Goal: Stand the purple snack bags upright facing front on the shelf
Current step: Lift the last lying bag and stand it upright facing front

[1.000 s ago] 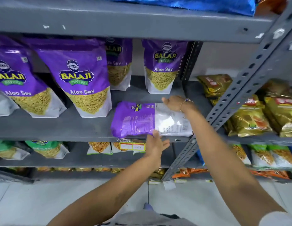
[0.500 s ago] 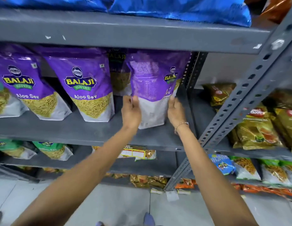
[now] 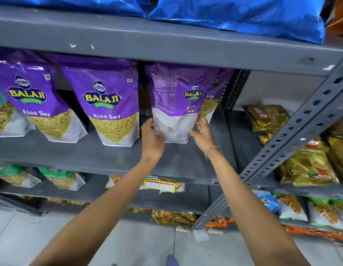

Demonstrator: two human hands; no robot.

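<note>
L hand (image 3: 152, 138) & R hand (image 3: 200, 132), fingers loosely curled, pinch lower edges of the bag (image 3: 176, 104), upright on shelf (image 3: 101, 156) but back panel showing; I'd spin it logo-front, base flat, level w/ neighbour bag (image 3: 111, 108).

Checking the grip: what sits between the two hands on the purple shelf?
In the head view, one upright purple snack bag, back panel facing out, sits between the left hand and right hand.
</note>
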